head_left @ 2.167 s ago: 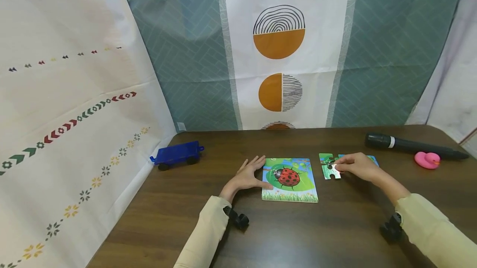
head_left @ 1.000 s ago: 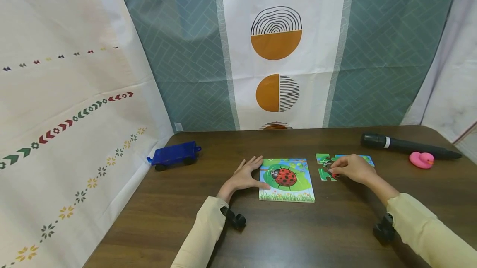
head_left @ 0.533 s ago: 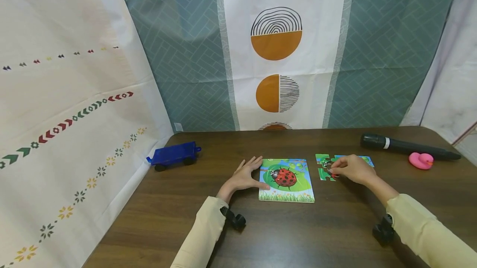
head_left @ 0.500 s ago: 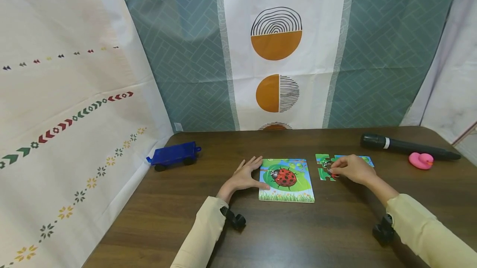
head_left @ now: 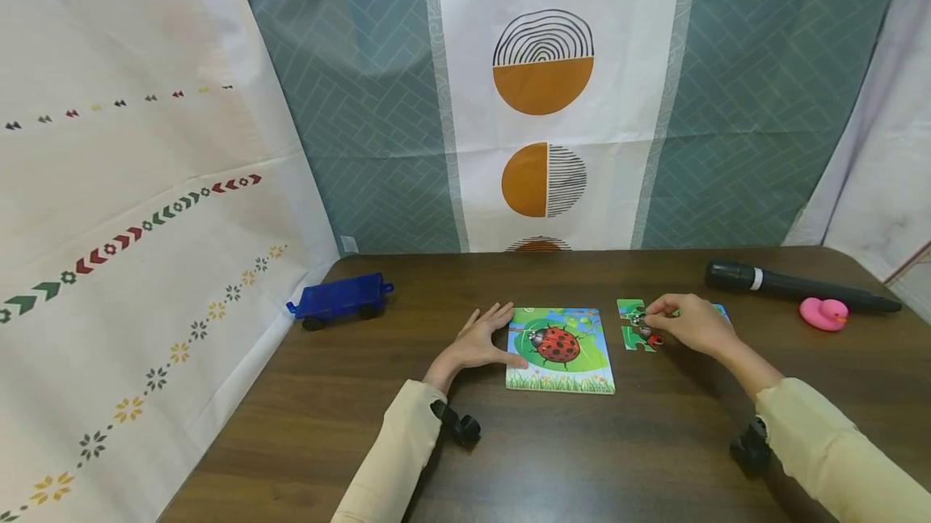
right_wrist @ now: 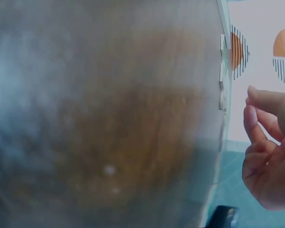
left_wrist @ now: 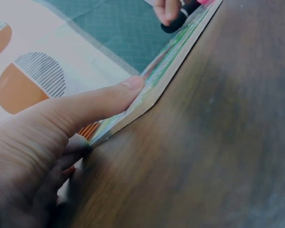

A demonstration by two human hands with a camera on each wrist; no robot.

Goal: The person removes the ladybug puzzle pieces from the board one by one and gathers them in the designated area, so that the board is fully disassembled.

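Mid-tabletop, our left hand (head_left: pixel 476 343) rests flat, fingers straight, thumb against the ladybug puzzle board's (head_left: pixel 560 352) left edge. Our right hand (head_left: pixel 691 324) pinches a loose puzzle piece (head_left: pixel 634 319) just right of it.

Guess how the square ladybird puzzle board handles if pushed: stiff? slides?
The square ladybird puzzle board is probably stiff: the left wrist view shows a straight, thick edge. It lies flat on the smooth dark wooden table, so it would likely slide; the left hand braces its edge. Tipping seems unlikely.
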